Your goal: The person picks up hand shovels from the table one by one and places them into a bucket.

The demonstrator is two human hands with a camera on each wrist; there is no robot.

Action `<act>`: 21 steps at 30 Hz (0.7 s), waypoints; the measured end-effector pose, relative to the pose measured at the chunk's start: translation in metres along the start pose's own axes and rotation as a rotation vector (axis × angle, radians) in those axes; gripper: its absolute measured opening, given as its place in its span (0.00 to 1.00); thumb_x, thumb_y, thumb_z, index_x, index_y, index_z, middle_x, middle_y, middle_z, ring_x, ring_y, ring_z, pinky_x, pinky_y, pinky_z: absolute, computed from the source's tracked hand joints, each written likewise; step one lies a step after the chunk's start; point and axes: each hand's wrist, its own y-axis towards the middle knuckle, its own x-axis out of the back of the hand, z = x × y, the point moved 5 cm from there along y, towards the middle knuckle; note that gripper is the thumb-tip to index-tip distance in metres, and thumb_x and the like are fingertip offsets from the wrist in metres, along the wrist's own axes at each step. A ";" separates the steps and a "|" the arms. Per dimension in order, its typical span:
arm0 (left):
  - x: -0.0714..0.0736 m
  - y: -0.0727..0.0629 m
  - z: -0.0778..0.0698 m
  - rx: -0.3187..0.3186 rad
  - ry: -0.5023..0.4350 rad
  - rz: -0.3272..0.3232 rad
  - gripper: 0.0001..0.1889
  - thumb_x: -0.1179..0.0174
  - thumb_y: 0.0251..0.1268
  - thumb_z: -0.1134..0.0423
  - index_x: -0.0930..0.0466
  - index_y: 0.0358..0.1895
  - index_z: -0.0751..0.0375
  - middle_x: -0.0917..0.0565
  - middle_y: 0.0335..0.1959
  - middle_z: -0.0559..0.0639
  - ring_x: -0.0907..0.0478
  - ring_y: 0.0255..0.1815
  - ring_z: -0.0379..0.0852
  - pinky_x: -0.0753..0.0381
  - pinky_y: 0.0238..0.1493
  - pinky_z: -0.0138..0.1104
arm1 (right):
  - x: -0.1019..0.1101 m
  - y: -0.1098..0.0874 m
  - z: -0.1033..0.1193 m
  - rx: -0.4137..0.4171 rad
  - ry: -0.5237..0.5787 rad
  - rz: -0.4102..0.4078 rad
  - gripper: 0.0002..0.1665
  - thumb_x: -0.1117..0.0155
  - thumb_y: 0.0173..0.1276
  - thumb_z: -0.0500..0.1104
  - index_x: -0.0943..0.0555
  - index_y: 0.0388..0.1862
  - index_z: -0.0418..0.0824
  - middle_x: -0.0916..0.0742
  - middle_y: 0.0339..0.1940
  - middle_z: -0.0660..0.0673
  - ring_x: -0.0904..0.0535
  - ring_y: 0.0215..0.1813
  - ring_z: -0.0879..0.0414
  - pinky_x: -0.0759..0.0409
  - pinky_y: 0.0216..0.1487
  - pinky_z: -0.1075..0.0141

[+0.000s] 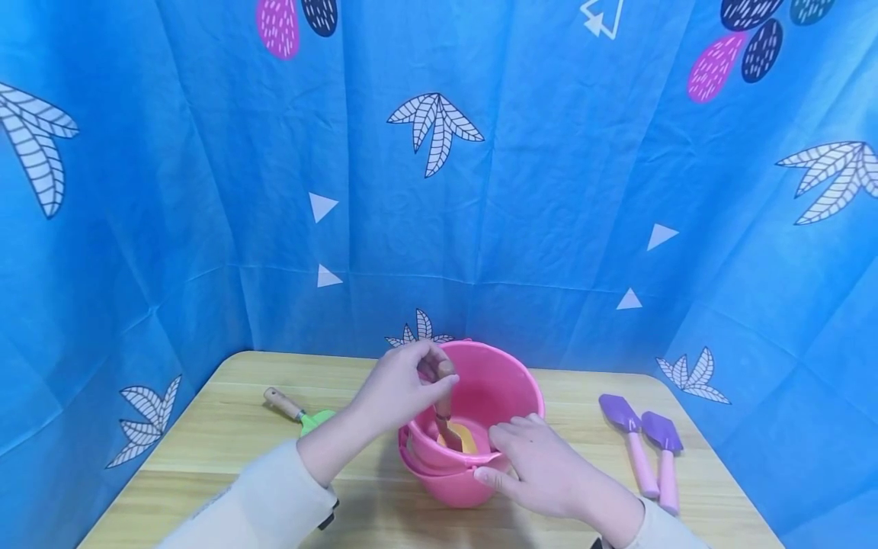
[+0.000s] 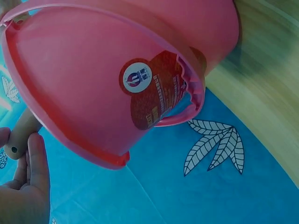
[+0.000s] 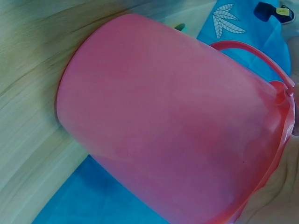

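Observation:
A pink bucket [image 1: 490,374] stands on the wooden table, its mouth tipped toward me in the head view. My left hand [image 1: 405,381] pinches the end of a wooden-handled toy shovel [image 1: 443,404] over the bucket's mouth, blade pointing down inside. In the left wrist view, the round shovel handle [image 2: 22,133] shows a small hole in its end. Below the blade, something yellow-orange [image 1: 468,437] shows in the bucket. My right hand [image 1: 542,465] grips the near right rim, thumb outside and fingers over the edge. The bucket's carrying handle [image 2: 187,112] hangs down beside a red label.
Left of the bucket lies a green tool [image 1: 317,420] with a wooden handle, partly hidden by my left arm. Two purple shovels [image 1: 620,414] with pink handles lie at the right. A blue patterned curtain [image 1: 549,191] encloses the table's back and sides.

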 end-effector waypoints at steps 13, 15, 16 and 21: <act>-0.015 0.001 0.005 -0.002 -0.058 0.090 0.10 0.31 0.64 0.57 0.24 0.42 0.47 0.19 0.35 0.43 0.19 0.31 0.43 0.16 0.29 0.35 | -0.001 0.000 0.000 0.004 -0.010 0.000 0.23 0.55 0.73 0.73 0.27 0.35 0.58 0.27 0.27 0.64 0.33 0.36 0.66 0.30 0.47 0.60; -0.017 0.001 0.005 -0.002 -0.073 0.111 0.10 0.31 0.64 0.57 0.24 0.42 0.47 0.19 0.35 0.44 0.19 0.28 0.44 0.16 0.28 0.37 | -0.001 -0.001 0.000 0.003 -0.007 0.003 0.23 0.55 0.73 0.73 0.27 0.35 0.58 0.27 0.26 0.63 0.33 0.35 0.66 0.30 0.46 0.60; -0.018 0.002 0.005 -0.003 -0.082 0.122 0.10 0.31 0.64 0.58 0.24 0.42 0.47 0.19 0.35 0.44 0.18 0.26 0.44 0.15 0.28 0.38 | -0.001 -0.001 0.000 0.003 -0.007 0.003 0.23 0.55 0.73 0.73 0.27 0.35 0.58 0.27 0.26 0.63 0.33 0.35 0.66 0.30 0.46 0.60; -0.023 0.004 0.004 -0.044 -0.060 0.142 0.09 0.31 0.64 0.57 0.23 0.39 0.46 0.18 0.34 0.41 0.18 0.30 0.42 0.16 0.34 0.36 | 0.000 0.000 0.001 0.000 -0.004 -0.003 0.22 0.55 0.73 0.72 0.28 0.34 0.58 0.27 0.26 0.62 0.33 0.35 0.66 0.31 0.46 0.60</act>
